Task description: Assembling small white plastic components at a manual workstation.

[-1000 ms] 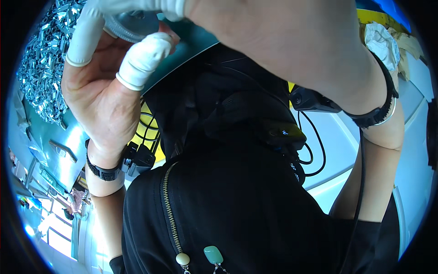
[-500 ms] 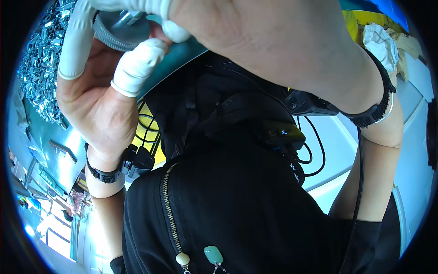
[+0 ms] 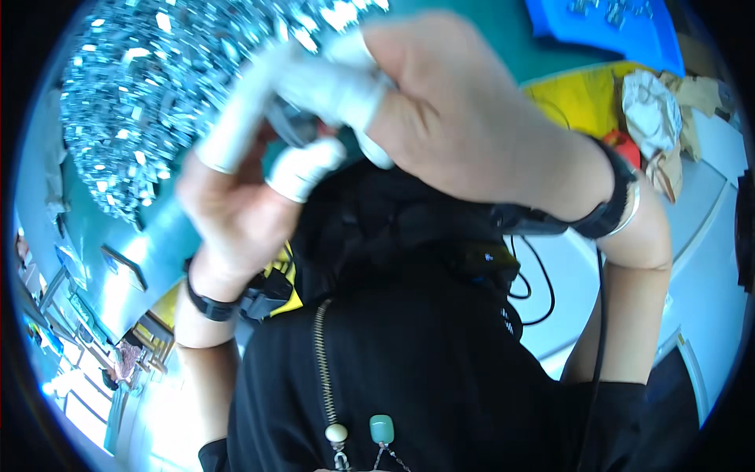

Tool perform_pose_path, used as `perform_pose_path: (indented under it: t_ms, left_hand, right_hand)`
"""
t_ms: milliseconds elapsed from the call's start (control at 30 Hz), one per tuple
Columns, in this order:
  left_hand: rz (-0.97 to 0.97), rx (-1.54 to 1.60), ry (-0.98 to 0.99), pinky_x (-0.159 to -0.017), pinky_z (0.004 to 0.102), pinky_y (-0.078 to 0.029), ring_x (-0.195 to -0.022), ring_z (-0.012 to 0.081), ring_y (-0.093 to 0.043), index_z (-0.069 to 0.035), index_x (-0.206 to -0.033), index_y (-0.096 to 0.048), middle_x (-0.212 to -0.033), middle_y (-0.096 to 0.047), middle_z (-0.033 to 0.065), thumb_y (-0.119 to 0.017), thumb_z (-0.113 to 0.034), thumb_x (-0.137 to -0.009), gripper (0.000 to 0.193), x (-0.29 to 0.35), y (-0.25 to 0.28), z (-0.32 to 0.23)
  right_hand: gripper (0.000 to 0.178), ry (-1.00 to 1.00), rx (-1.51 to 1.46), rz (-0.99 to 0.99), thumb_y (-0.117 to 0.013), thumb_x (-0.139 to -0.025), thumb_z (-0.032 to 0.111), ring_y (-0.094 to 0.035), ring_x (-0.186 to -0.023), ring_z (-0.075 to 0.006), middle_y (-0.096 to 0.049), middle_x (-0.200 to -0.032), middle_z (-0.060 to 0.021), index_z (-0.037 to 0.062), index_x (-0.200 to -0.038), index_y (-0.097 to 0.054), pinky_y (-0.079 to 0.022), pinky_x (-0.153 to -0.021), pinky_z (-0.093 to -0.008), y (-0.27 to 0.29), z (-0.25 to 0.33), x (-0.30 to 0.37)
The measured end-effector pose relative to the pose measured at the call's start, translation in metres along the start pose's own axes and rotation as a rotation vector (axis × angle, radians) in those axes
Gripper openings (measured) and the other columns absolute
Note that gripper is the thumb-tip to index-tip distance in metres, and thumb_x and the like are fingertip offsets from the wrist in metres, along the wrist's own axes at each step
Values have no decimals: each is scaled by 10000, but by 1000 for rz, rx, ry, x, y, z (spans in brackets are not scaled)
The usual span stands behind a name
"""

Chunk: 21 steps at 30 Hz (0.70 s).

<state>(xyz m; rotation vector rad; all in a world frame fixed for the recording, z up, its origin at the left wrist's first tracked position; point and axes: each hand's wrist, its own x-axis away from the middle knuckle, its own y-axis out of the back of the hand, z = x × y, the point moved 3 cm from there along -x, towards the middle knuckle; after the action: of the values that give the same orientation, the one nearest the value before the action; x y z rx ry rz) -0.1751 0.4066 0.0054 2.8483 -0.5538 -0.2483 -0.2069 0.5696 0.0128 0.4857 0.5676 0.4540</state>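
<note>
My left hand [image 3: 236,212], with white finger cots, curls around a round grey piece [image 3: 292,127] with a ridged rim. Only a blurred part of that piece shows between the fingers. My right hand [image 3: 448,110], also in white finger cots, closes in from the other side with its fingertips against or close to the same piece. Whatever its fingers pinch is hidden and smeared by motion. Both hands are above the near edge of the green tabletop [image 3: 464,35], beside a big heap of small shiny metal parts [image 3: 134,102].
A blue tray [image 3: 605,31] with a few metal parts stands at the far right. Near it are a yellow surface [image 3: 586,98], a red object [image 3: 623,147] and crumpled white cloth [image 3: 651,106]. A dark flat object [image 3: 123,267] lies at the left. Black cables [image 3: 543,291] hang by my body.
Both hands have moved together toward the heap, carrying the round grey piece. The view has shifted, so more of the heap and the blue tray show. The shiny part inside the piece is no longer visible.
</note>
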Motion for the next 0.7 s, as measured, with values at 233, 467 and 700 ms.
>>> perform_pose_path:
  t_ms: [233,467,700]
  left_hand:
    - [-114,-149,-228,-710,263,-478,-786,173,-603,22,-1170,-540,-939,-610,111,-714,-76,-742,472,-3,9,-6]
    - [-115,83,-164,-651,254,-471,-713,136,-564,-8,-1232,-485,-877,-594,78,-651,-52,-799,466,-3,19,-23]
    - [-259,601,158,-634,228,-462,-725,99,-557,-56,-1303,-387,-880,-577,55,-574,-43,-856,485,3,82,13]
  right_hand:
    - [167,-531,-598,59,-514,-922,176,-519,-632,-53,-575,-743,-2,28,-988,-556,-416,-547,-220,-5,14,-3]
    - [126,-550,-750,12,-533,-906,155,-522,-647,-57,-585,-773,-14,39,-955,-543,-429,-570,-234,0,39,-17]
    - [79,-208,428,-328,-590,-822,72,-587,-646,-234,-620,-771,-117,11,-871,-582,-468,-622,-316,83,9,-9]
